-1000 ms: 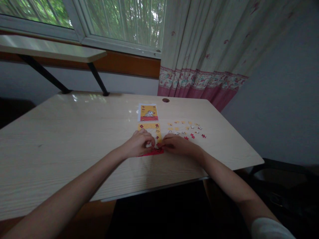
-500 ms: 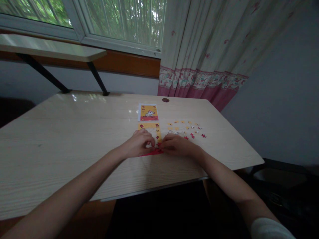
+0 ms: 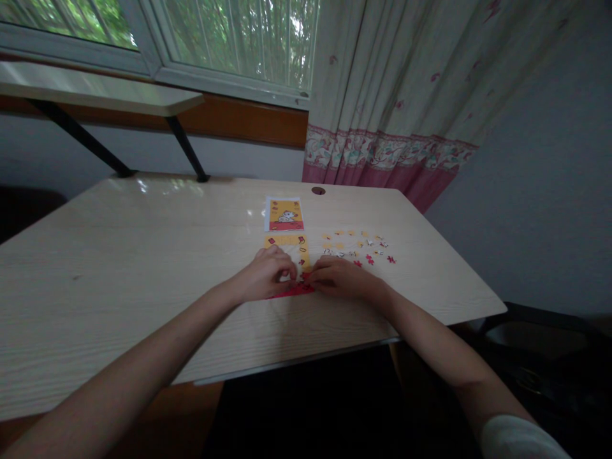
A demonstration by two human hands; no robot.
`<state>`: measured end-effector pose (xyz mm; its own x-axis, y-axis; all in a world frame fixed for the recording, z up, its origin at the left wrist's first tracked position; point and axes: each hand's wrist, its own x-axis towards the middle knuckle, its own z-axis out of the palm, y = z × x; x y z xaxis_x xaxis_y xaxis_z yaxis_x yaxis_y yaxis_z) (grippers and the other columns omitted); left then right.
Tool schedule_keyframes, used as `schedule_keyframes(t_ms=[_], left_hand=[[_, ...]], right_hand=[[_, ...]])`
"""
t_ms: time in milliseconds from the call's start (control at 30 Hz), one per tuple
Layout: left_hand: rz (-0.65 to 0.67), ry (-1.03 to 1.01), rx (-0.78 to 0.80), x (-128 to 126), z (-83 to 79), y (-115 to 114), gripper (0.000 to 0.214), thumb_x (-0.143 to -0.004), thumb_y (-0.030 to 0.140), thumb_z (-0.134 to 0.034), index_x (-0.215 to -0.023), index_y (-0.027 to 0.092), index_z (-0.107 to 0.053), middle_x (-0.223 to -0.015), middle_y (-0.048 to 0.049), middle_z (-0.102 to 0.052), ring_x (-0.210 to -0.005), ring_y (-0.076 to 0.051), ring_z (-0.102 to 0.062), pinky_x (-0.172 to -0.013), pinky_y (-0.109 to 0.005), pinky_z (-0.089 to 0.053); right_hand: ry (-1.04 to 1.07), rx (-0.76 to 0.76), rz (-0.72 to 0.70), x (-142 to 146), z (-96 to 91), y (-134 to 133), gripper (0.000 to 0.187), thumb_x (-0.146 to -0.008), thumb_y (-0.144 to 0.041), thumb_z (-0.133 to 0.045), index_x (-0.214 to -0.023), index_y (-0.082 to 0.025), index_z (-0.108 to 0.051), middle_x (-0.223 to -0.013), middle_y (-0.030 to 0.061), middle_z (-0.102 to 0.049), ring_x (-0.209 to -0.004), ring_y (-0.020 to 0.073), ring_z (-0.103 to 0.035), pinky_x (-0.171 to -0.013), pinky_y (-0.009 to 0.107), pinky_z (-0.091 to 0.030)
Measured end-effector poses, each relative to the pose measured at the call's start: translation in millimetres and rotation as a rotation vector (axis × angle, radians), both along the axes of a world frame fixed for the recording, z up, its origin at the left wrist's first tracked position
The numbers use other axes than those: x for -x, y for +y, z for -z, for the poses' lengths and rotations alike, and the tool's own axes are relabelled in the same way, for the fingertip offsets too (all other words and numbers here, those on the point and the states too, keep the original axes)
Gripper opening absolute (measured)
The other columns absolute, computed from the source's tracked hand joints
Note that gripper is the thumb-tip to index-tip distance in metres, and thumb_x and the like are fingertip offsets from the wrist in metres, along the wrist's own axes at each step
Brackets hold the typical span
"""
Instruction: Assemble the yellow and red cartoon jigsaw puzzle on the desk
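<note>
A partly assembled jigsaw puzzle (image 3: 306,247), yellow with a red lower strip, lies flat on the desk. My left hand (image 3: 271,273) rests over its left and middle part with curled fingers, thumb and forefinger close together low on the puzzle. From the right, my right hand (image 3: 337,276) reaches the red lower right corner, fingertips pinched at a red jigsaw piece (image 3: 305,277) there. Whatever is between the left fingertips is hidden. Right of the puzzle lie several loose pieces, among them a red piece (image 3: 370,259); some are near the right knuckles.
Behind the puzzle lies a reference picture (image 3: 287,217) of a white animal on yellow and red. The wooden desk (image 3: 143,268) has a cable hole (image 3: 318,190) at the back. A raised shelf (image 3: 105,89) stands at the back left, a curtain (image 3: 382,127) hangs behind.
The hands stay at the same place on the puzzle, with only slight finger movement. More of the red lower right area shows between them now.
</note>
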<state>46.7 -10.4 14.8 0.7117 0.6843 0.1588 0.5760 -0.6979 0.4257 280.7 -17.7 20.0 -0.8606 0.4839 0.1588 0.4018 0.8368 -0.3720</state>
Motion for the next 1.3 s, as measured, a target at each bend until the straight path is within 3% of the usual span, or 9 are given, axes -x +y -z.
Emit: schedule_keyframes(t_ms=[267, 533, 633, 933, 1067, 1200, 1300], left_hand=[[0.018, -0.014, -0.006, 1.7, 3.2, 1.2, 0.016, -0.078, 0.039, -0.063, -0.079, 0.023, -0.068, -0.072, -0.0003, -0.060, -0.080, -0.018, -0.048, -0.076, -0.032, -0.030], [-0.021, 0.014, 0.040, -0.6, 1.8, 2.1, 0.008, -0.077, 0.033, -0.065, -0.078, 0.026, -0.069, -0.077, 0.0002, -0.065, -0.085, -0.020, -0.047, -0.080, -0.034, -0.028], [-0.028, -0.001, 0.063, -0.8, 3.4, 2.9, 0.007, -0.076, 0.031, -0.066, -0.078, 0.025, -0.069, -0.077, 0.0002, -0.065, -0.085, -0.020, -0.048, -0.080, -0.034, -0.027], [-0.011, -0.004, 0.080, -1.6, 3.8, 3.3, 0.005, -0.075, 0.028, -0.066, -0.075, 0.026, -0.070, -0.082, 0.0008, -0.067, -0.088, -0.019, -0.050, -0.083, -0.035, -0.027], [-0.002, -0.032, 0.030, 6.7, -4.4, 8.1, 0.012, -0.080, 0.031, -0.060, -0.078, 0.025, -0.070, -0.083, -0.0001, -0.068, -0.086, -0.019, -0.052, -0.084, -0.035, -0.029], [-0.188, -0.100, -0.101, 28.3, -13.9, 18.7, 0.022, -0.084, 0.034, -0.051, -0.084, 0.021, -0.069, -0.086, -0.0037, -0.069, -0.084, -0.020, -0.051, -0.083, -0.036, -0.032], [-0.327, -0.011, -0.175, 42.5, -15.4, 25.1, 0.024, -0.085, 0.035, -0.050, -0.089, 0.022, -0.070, -0.089, -0.0048, -0.069, -0.089, -0.024, -0.048, -0.082, -0.038, -0.030]], right_hand=[[-0.027, -0.063, 0.004, 0.2, 2.0, 0.2, 0.021, -0.090, -0.019, -0.047, -0.100, -0.020, -0.066, -0.089, 0.0062, -0.062, -0.082, 0.0135, -0.053, -0.076, 0.026, -0.041], [-0.174, -0.328, -0.043, 4.9, -1.0, -3.7, 0.024, -0.094, -0.022, -0.041, -0.095, -0.018, -0.065, -0.085, 0.0070, -0.063, -0.079, 0.0164, -0.049, -0.074, 0.030, -0.036], [-0.199, -0.360, -0.065, 6.7, -4.2, -4.6, 0.025, -0.094, -0.022, -0.040, -0.093, -0.018, -0.064, -0.085, 0.0067, -0.064, -0.078, 0.0165, -0.048, -0.073, 0.030, -0.035], [-0.208, -0.287, -0.021, 8.5, -4.9, -5.6, 0.022, -0.094, -0.022, -0.043, -0.093, -0.018, -0.064, -0.084, 0.0060, -0.064, -0.077, 0.0152, -0.049, -0.073, 0.029, -0.035], [-0.095, -0.153, 0.002, 3.1, -1.9, -3.1, 0.023, -0.094, -0.024, -0.042, -0.098, -0.018, -0.064, -0.089, 0.0060, -0.062, -0.081, 0.0135, -0.052, -0.075, 0.026, -0.039], [0.036, -0.067, 0.039, -7.4, -2.2, 5.3, 0.023, -0.093, -0.021, -0.043, -0.103, -0.016, -0.063, -0.090, 0.0067, -0.062, -0.083, 0.0130, -0.053, -0.076, 0.025, -0.042], [0.066, -0.082, 0.056, -13.6, -1.8, 12.0, 0.022, -0.092, -0.020, -0.045, -0.099, -0.016, -0.065, -0.085, 0.0060, -0.061, -0.079, 0.0130, -0.053, -0.073, 0.025, -0.042]])
